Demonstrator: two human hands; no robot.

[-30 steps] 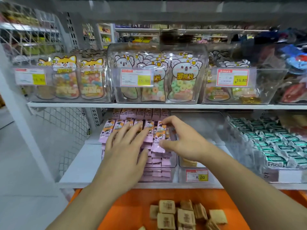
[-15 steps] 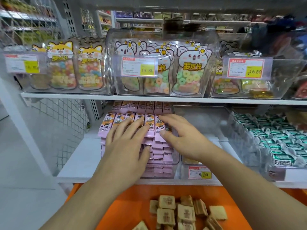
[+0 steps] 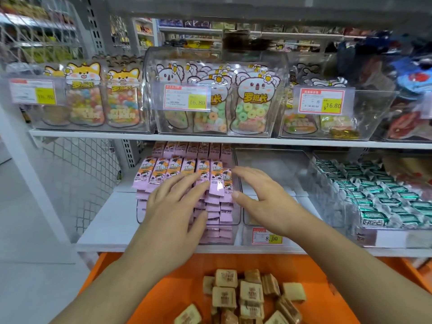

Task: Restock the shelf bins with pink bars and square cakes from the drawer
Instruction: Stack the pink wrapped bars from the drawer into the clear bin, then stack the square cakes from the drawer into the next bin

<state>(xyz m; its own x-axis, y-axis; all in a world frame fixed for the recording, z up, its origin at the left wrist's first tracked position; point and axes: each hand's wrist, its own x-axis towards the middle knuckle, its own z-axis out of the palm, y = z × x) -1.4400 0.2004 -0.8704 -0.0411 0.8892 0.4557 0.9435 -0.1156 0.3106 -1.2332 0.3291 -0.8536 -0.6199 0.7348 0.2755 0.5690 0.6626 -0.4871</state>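
The pink bars (image 3: 187,174) are seen stacked high in a clear bin (image 3: 236,220) at the centre of the frame, on the lower shelf (image 3: 109,220). Their long axes run away from the viewer, toward the back of the shelf, and the top layer is fanned slightly toward the left. The left hand (image 3: 174,213) is laid flat over the front of the stack with its fingers (image 3: 180,183) spread and straight, the tips resting on the wrappers. The right hand (image 3: 261,199) is held just right of the stack, over the neighbouring clear bin (image 3: 268,160), which looks nearly empty; its fingers are relaxed and lightly curved, the thumb tip beside the rightmost bar, and nothing is pinched. The square cakes (image 3: 247,295) lie loose in the orange drawer (image 3: 327,300) at the bottom centre, below and nearer than both hands, about equally reachable, perhaps slightly closer to the right wrist.

It is judged that the pink bin is full, so the coming move should be downward and back toward the cakes, then up into the nearly empty bin on the right.

Compared with half a second before, the right hand has been drawn rightward off the bars and opened a little, while the left hand has stayed pressed on the stack. The view has shifted only slightly.
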